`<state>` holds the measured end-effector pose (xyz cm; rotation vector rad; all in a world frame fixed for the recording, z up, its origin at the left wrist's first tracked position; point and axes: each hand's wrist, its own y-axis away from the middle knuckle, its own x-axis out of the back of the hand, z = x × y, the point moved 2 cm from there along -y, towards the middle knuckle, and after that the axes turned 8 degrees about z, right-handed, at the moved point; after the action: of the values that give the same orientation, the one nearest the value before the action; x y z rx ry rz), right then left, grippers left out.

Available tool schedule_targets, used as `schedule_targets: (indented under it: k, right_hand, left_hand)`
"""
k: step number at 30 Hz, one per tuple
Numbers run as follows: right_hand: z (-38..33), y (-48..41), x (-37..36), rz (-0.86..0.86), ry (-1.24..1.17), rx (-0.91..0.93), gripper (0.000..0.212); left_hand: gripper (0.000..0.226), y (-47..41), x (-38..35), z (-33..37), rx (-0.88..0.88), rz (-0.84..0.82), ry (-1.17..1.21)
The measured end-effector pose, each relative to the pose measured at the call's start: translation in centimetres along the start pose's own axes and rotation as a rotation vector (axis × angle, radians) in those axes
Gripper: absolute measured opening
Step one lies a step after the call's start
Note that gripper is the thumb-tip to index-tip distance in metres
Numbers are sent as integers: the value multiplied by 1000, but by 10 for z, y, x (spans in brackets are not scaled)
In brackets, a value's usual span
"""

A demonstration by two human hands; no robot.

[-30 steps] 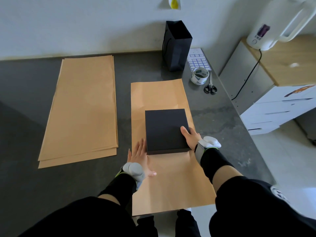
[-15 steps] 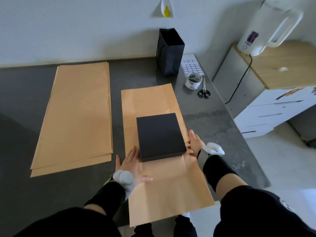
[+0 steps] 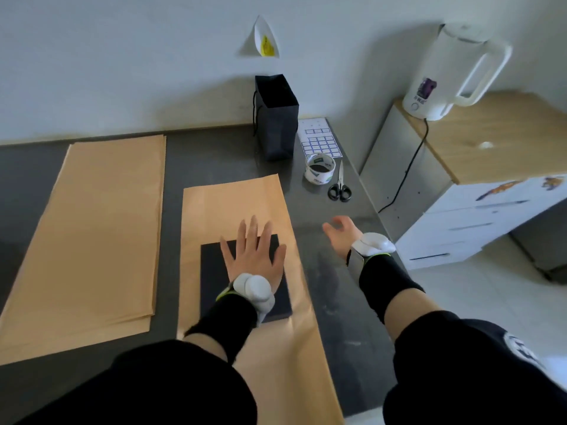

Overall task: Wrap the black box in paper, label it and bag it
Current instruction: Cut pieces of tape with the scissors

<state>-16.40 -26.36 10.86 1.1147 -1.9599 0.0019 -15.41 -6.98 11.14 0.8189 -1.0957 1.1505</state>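
So far nothing is wrapped: the black box (image 3: pixel 213 274) lies bare on the paper sheet (image 3: pixel 233 207), the left hand (image 3: pixel 253 259) flat on its lid, fingers (image 3: pixel 253 230) straight and spread. Right of the box the right hand (image 3: pixel 340 236) hovers, fingers (image 3: pixel 343 221) loosely curled, seemingly empty. Beyond the box wait tape (image 3: pixel 319 170), scissors (image 3: pixel 339 188), labels (image 3: pixel 320 142), bag (image 3: pixel 277 124). Half a second ago both hands flanked the box.

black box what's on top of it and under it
The left hand lies flat on the black box, fingers spread. The box sits on a brown paper sheet. The lid under the palm and the paper beneath are hidden.
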Motion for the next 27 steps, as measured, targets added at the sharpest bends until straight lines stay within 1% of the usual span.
schedule_targets:
  k: [2,4,6,7,9,11,14,16,18,21,24,27]
  right_hand:
    - [-4,-26,8,-13,54,114,49]
    - [-8,-65,15,-26,57,168,46]
    - [-13,-98,15,-7,76,213,44]
    - [-16,-112,13,-5,101,226,45]
    - [-22,-135,7,-16,143,255,52]
    - [-31,-153,1,-42,174,279,60]
    - [-47,-179,-8,-94,236,324,62]
    - [-53,-192,-9,-109,271,328,59]
    - [-54,-199,-9,-115,285,333,49]
    - [-55,-201,-9,-74,341,327,38]
    - [-57,-201,-8,-56,360,319,35]
    - [-56,-196,-5,-44,280,320,34]
  left_hand:
    - [60,1,-22,8,77,-52,-58]
    - [67,-1,-40,13,78,-42,-186]
    - [75,-4,-45,13,66,-8,-242]
    - [74,-4,-46,12,65,6,-250]
    - [69,-4,-49,10,34,32,-264]
    - [68,-3,-52,10,23,37,-280]
    - [70,-6,-53,10,34,42,-298]
    - [71,-6,-52,10,34,41,-321]
    - [71,-6,-53,10,29,43,-332]
    - [71,-6,-53,10,25,56,-329]
    - [71,-5,-52,11,37,60,-318]
    - [70,-5,-53,10,39,69,-311]
